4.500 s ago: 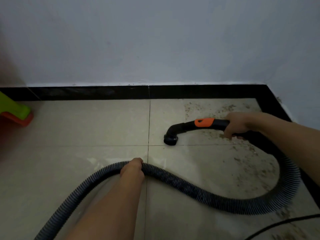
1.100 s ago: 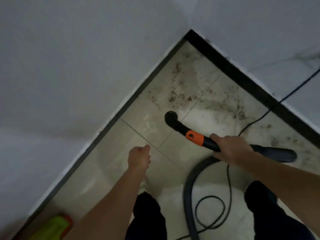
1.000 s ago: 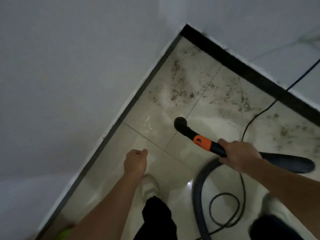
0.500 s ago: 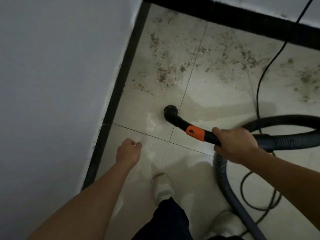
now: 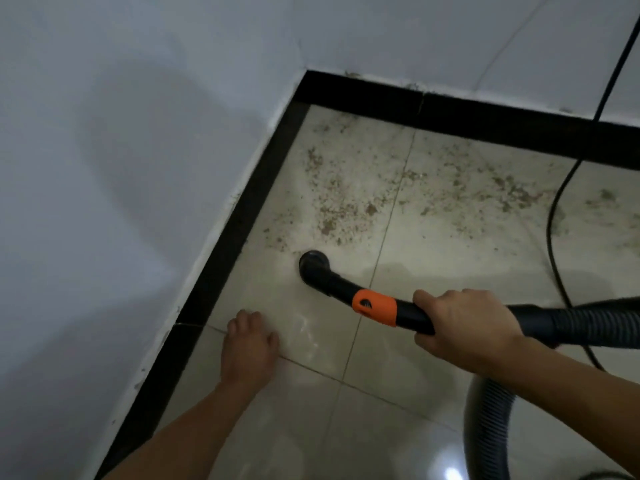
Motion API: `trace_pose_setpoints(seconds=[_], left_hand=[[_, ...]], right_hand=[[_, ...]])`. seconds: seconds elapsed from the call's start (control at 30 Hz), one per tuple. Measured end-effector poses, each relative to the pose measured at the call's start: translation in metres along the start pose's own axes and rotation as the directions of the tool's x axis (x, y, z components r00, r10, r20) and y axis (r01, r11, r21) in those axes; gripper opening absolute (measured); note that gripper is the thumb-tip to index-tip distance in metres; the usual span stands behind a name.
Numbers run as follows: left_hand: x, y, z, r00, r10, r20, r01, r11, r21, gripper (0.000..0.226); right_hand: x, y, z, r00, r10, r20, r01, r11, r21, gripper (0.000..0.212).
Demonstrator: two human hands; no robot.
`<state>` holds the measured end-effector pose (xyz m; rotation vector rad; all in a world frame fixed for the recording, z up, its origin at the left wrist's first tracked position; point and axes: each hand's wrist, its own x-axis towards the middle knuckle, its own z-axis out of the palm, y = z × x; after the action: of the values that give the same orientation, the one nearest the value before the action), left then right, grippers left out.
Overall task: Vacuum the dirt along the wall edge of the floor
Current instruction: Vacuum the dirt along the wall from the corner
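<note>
Right hand [image 5: 467, 327] wraps smooth black vacuum wand [image 5: 412, 315] behind orange collar [image 5: 375, 306]; left hand [image 5: 249, 344] loosely curled, empty. Round nozzle [image 5: 313, 263] on glossy tile floor [image 5: 398, 375], near gritty dirt [image 5: 346, 202]; ribbed hose [image 5: 488, 427].

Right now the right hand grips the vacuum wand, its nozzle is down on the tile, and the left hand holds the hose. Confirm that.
Wrong on one point: the left hand holds nothing; the hose runs off behind the right hand. The head view shows it. The right hand does grip the vacuum wand, nozzle down on the tile.
</note>
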<state>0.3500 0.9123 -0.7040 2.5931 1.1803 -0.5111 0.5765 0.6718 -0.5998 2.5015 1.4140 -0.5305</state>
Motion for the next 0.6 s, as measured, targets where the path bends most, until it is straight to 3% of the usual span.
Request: trace_pose_setpoints(seconds=[0.17,0.33,0.5,0.6], left_hand=[[-0.016,-0.009,0.029,0.995,0.0,-0.101,-0.005,0.999,-0.049,0.06],[-0.037,-0.02,0.043,0.99,-0.037,-0.136,0.024,0.995,-0.093,0.059],[-0.049,-0.029,0.062,0.98,-0.039,-0.195,0.02,0.995,-0.095,0.069],[-0.047,-0.03,0.07,0.973,-0.052,-0.223,0.025,0.993,-0.119,0.068]], right_hand=[[0.007,-0.002,0.002,0.994,0.049,-0.1,-0.059,0.994,-0.096,0.029],[-0.015,-0.017,0.011,0.996,-0.082,-0.043,0.074,0.985,-0.157,0.025],[0.023,-0.021,-0.016,0.992,0.025,-0.12,-0.043,0.989,-0.144,0.027],[0.025,-0.034,-0.011,0.994,-0.066,-0.082,0.051,0.984,-0.17,0.026]])
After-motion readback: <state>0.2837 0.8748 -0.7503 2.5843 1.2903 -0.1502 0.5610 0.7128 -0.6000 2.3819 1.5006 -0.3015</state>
